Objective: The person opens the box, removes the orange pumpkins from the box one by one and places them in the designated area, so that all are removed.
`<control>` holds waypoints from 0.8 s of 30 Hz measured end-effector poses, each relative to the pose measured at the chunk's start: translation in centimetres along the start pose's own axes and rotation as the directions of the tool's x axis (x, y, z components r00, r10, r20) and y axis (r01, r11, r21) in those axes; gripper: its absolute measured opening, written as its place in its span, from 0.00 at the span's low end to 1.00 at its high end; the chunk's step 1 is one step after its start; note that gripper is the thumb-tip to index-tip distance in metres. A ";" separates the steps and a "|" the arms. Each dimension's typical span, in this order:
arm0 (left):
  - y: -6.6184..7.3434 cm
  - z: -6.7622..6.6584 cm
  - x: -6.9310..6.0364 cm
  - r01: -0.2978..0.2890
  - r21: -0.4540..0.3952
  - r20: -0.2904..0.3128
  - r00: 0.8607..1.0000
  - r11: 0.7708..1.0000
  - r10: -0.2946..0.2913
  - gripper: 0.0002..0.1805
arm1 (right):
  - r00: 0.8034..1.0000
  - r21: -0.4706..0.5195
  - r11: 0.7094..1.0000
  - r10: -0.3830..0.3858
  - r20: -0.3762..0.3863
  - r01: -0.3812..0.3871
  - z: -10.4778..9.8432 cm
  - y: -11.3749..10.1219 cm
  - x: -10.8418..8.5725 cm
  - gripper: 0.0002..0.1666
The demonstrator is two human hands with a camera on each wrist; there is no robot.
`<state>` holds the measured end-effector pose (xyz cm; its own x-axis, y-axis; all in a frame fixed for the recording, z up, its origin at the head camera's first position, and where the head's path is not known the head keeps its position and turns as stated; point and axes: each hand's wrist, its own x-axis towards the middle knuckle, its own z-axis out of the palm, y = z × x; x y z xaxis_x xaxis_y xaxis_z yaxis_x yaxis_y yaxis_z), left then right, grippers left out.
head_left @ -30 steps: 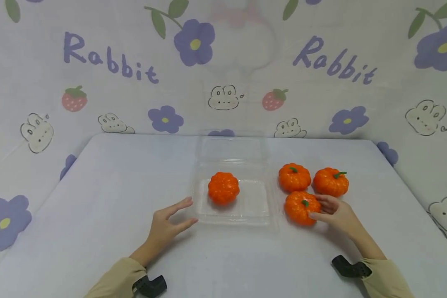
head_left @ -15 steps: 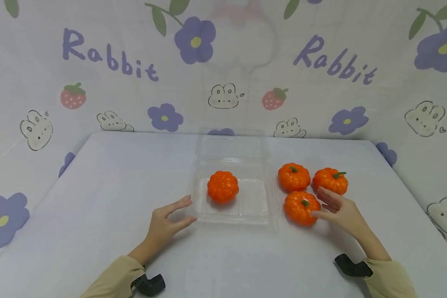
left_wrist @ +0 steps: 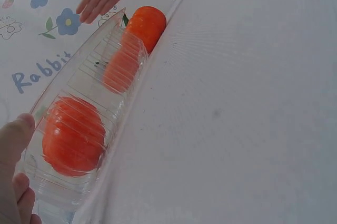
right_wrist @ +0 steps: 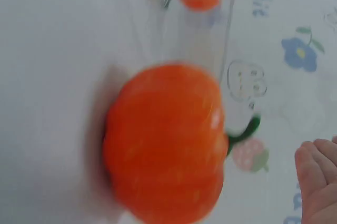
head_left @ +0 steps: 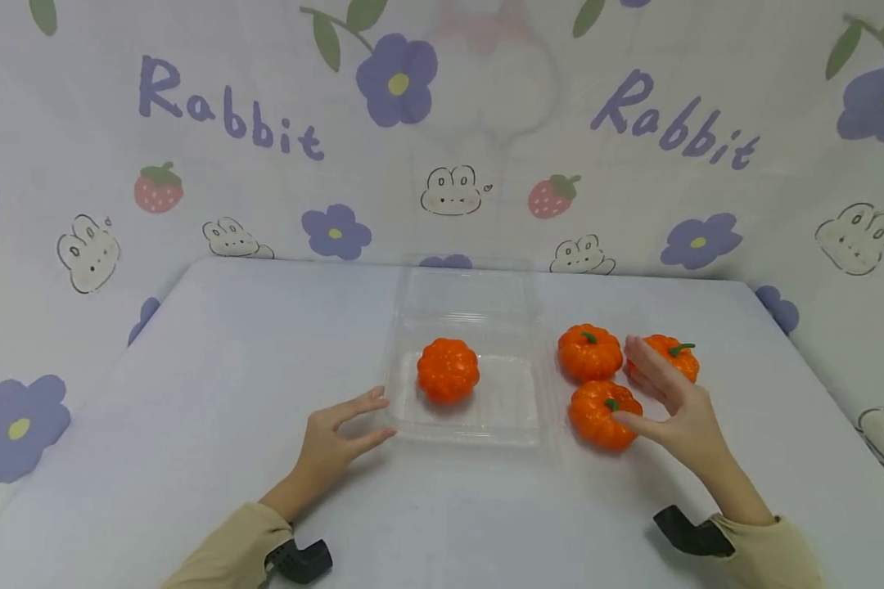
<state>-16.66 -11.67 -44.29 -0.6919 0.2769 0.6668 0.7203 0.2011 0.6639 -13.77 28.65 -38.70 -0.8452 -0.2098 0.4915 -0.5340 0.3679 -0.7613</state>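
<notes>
A clear plastic box (head_left: 504, 401) lies with its lid (head_left: 466, 293) folded back, and one orange toy pumpkin (head_left: 448, 370) sits in it, left of the middle. At the box's left edge is my left hand (head_left: 335, 433), thumb and fingers spread; the left wrist view shows fingertips close against the rim. My right hand (head_left: 685, 413) is raised with straight fingers by the front pumpkin (head_left: 602, 417), holding nothing. Its thumb overlaps that pumpkin in the head view; contact is unclear. Its fingers partly hide the right pumpkin (head_left: 674, 360).
Another pumpkin (head_left: 588, 352) with a green stem stands behind the front one, right of the box. All rest on a white-covered table (head_left: 442, 515). A printed cloth (head_left: 486, 106) with rabbits and flowers hangs behind.
My right hand has moved off the side of the front pumpkin and risen, its fingers straightening toward the right pumpkin. My left hand stays by the box, and the pumpkins keep their places.
</notes>
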 end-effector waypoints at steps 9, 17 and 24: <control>-2.1 0.2 -0.4 -0.065 -0.019 -0.001 0.998 0.998 0.065 0.21 | 0.991 0.059 0.991 -0.126 0.035 0.123 4.5 -4.0 3.8 0.48; -2.8 0.2 -0.6 -0.065 -0.062 0.013 0.998 0.996 0.066 0.21 | 0.980 0.138 0.982 -0.150 0.131 0.132 8.5 -5.6 6.9 0.47; -0.2 -0.2 0.3 -0.059 -0.061 0.027 0.998 0.996 0.060 0.19 | 0.958 0.164 0.981 -0.145 0.249 0.105 10.7 -5.0 8.9 0.53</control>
<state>-17.02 -11.79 -44.15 -0.6455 0.3138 0.6963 0.7553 0.1273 0.6429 -18.83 15.27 -35.02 -0.7373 -0.4799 0.4754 -0.6163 0.1897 -0.7643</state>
